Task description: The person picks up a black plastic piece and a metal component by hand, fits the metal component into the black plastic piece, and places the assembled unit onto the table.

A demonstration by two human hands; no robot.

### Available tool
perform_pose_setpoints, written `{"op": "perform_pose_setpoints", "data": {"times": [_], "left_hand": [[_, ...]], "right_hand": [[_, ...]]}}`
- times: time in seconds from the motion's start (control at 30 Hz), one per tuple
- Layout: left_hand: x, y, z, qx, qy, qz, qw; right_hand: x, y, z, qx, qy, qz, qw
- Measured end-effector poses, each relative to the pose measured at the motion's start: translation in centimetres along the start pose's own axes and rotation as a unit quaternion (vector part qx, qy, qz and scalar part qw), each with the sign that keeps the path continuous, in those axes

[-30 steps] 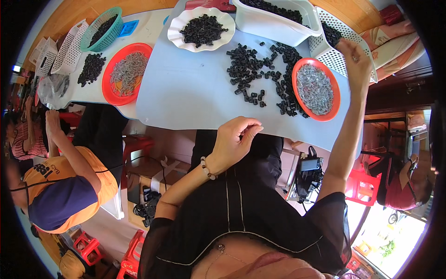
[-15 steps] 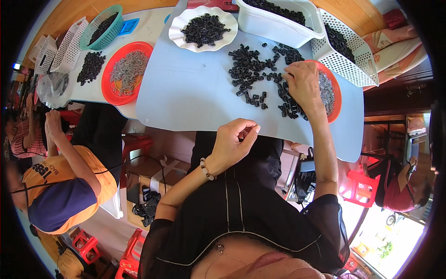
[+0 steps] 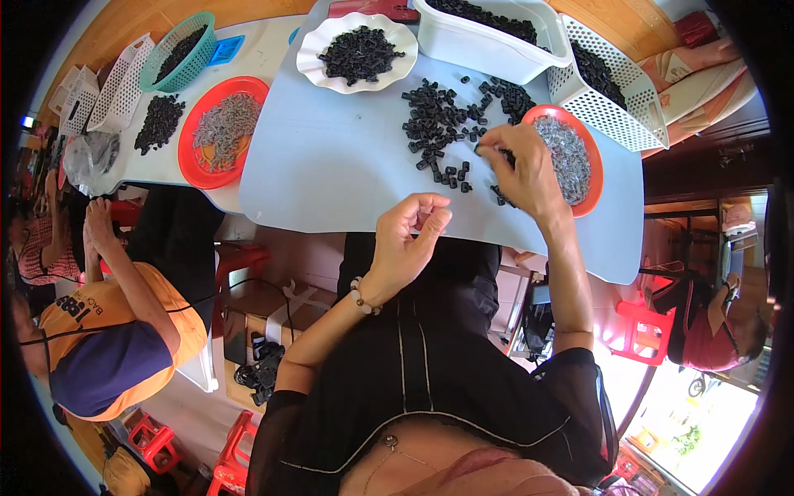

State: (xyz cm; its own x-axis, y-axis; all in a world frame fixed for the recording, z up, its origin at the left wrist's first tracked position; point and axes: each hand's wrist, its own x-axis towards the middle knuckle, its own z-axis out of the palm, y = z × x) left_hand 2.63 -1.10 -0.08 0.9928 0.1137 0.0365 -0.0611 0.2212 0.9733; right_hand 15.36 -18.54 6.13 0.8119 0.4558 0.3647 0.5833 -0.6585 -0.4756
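Observation:
My right hand (image 3: 525, 174) is over the right part of the blue table, thumb and fingertips closed on a small black plastic part (image 3: 479, 150). Under and around that hand lie loose black plastic parts (image 3: 434, 120) in a spread pile. Just right of it sits a red plate (image 3: 595, 178) heaped with small clear pieces (image 3: 566, 157). My left hand (image 3: 405, 240) is raised at the table's near edge, its fingers curled, with a gap between thumb and index tips. Nothing shows in that gap; the inside of the palm is partly hidden.
Along the far side stand a white scalloped dish (image 3: 310, 66) of black parts, a white tub (image 3: 488, 62) and a white perforated basket (image 3: 612, 120). On the left table are another red plate (image 3: 188, 153) and a green basket (image 3: 211, 45). A co-worker (image 3: 124, 331) sits at left.
My right hand has drawn left and nearer from the pile by the red plate, uncovering more clear pieces. My left hand has risen slightly, and its thumb and index tips have parted.

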Motion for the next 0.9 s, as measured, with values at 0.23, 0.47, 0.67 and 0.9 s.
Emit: {"op": "perform_pose_setpoints", "data": {"times": [0.23, 0.47, 0.67, 0.9], "left_hand": [[0.5, 1.4, -0.4, -0.151, -0.072, -0.096, 0.981], [0.0, 1.9, -0.9, -0.188, -0.110, -0.188, 0.958], [-0.1, 0.8, -1.0, -0.230, -0.146, -0.229, 0.935], [0.0, 0.7, -0.8, -0.247, -0.162, -0.251, 0.922]], "right_hand": [[-3.6, -5.2, -1.1, 0.075, -0.085, -0.116, 0.987], [-5.1, -5.2, -1.7, 0.108, -0.100, -0.096, 0.984], [-5.9, -4.6, -1.8, 0.120, -0.106, -0.087, 0.983], [-6.3, -4.2, -2.1, 0.142, -0.113, -0.080, 0.980]]}}
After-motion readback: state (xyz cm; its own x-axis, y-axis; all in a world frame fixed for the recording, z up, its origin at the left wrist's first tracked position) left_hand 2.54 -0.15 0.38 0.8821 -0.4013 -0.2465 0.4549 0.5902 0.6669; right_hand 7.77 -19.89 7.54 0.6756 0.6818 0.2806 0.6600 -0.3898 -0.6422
